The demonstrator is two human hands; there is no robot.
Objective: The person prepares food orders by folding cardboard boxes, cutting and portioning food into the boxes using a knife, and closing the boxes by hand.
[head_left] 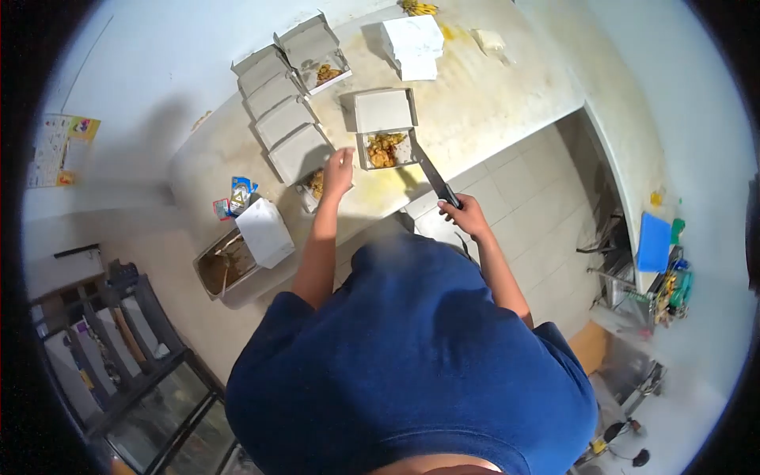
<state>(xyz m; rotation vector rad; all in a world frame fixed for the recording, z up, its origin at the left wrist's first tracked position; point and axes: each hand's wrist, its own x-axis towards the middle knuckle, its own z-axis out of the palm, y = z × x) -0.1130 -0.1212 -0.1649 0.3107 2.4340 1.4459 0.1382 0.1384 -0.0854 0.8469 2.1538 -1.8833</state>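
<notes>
My right hand is closed around the black handle of a long knife. The blade points up and left, and its tip reaches the right side of an open cardboard box. Chunks of browned yellow food lie in that box. My left hand is raised with its fingers partly extended and nothing visible in it. It is over the right edge of another open box, whose food is partly hidden by my hand and wrist.
More open boxes line the wall side of the counter, one holding food. Closed white boxes are stacked at the back, near bananas. At left, a metal tray holds utensils beside a white box and a blue packet.
</notes>
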